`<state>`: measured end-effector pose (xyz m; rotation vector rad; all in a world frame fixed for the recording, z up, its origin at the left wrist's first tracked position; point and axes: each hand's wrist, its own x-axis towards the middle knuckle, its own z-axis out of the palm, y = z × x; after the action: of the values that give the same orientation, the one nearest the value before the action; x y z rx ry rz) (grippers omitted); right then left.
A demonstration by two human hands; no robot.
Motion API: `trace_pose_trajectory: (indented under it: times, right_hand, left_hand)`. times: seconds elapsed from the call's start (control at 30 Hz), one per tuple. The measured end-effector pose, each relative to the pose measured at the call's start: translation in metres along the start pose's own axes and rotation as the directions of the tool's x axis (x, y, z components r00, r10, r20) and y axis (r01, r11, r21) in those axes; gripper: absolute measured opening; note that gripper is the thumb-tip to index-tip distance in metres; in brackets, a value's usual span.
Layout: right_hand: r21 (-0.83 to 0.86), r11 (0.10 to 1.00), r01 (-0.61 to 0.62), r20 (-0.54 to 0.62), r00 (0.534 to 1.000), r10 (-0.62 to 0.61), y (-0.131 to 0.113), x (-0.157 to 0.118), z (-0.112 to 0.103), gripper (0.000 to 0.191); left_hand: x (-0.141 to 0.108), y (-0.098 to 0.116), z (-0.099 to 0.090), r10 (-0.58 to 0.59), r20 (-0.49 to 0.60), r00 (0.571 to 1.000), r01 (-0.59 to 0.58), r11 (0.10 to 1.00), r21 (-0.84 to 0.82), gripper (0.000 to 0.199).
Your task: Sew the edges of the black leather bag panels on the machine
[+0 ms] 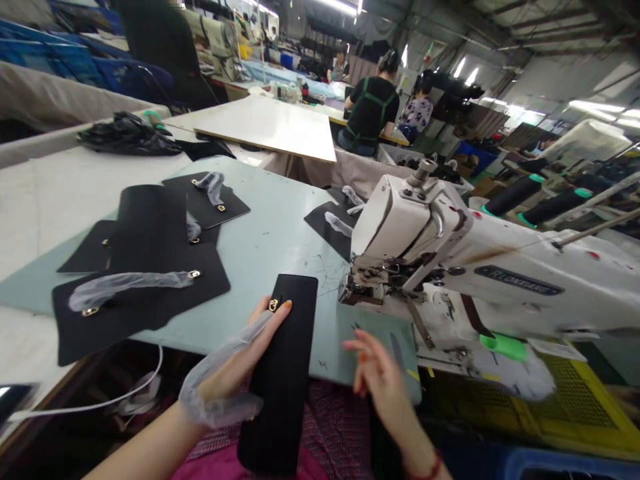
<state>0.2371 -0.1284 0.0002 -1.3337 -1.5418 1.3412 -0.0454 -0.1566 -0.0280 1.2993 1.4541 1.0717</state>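
Note:
My left hand [255,350] grips a long black leather-like panel [287,360], its thumb lying on the front beside a small gold buckle [273,305]. From that buckle a strap wrapped in clear plastic [215,387] loops over my wrist and back to the panel's lower part. The panel is tilted above the front edge of the pale green tabletop [270,227]. My right hand [375,370] is apart from the panel, fingers spread and slightly bent, with nothing visible in it. Just beyond that hand stands a white sewing machine [400,233], its needle area partly hidden by its own head.
Several black panels with plastic-wrapped straps [140,293] lie at left. More panels [330,223] sit behind the machine head. Black thread cones [515,193] stand at right. A white board [275,123] lies beyond the table, and a person in green straps [373,107] sits farther back.

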Motion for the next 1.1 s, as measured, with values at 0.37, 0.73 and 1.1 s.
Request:
trace_pose_trajectory:
  times: [0.37, 0.73, 1.1]
  right_hand:
    - [0.427, 0.903, 0.051, -0.067, 0.997, -0.024, -0.029, 0.137, 0.109, 0.039]
    - [0.416, 0.828, -0.376, 0.265, 0.921, 0.286, 0.043, 0.036, 0.125, 0.064]
    - [0.441, 0.895, -0.07, 0.06, 0.997, 0.048, 0.001, 0.016, 0.077, 0.049]
  left_hand:
    - [-0.001, -0.029, -0.152, 0.429, -0.575, 0.696, 0.01, 0.796, 0.605, 0.035]
    - [-0.005, -0.019, -0.189, 0.113, -0.339, 0.934, 0.141, 0.755, 0.64, 0.042]
    - [-0.035, 0.065, -0.088, 0.518, 0.346, 0.782, -0.621, 0.692, 0.367, 0.021]
